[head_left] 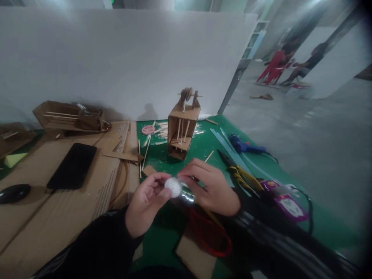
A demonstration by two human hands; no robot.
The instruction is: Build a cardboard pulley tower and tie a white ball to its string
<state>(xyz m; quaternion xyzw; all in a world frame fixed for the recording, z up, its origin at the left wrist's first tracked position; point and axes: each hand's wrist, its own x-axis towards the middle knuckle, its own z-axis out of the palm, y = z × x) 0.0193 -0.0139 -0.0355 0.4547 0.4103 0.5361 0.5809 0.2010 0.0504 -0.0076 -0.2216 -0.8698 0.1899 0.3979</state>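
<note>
My left hand (151, 197) is closed, thumb and fingers pinching a small white round piece (173, 187) that looks like a ball or wad. My right hand (209, 186) is closed too, its fingertips at the right side of the white piece. Whatever they pinch there is blurred. Beneath my hands lie red-handled scissors (225, 248) on the green table. Just beyond, a cardboard frame (172, 133) stands upright, with wooden sticks inside and cardboard discs (186, 94) on a stick across its top.
Pliers with yellow-black handles (247, 179), a blue glue gun (247, 147) and a purple power strip (290, 208) lie to the right. On the left, a phone (72, 166) and black mouse (14, 193) rest on cardboard sheets. A white partition (124, 58) stands behind; people sit far off right.
</note>
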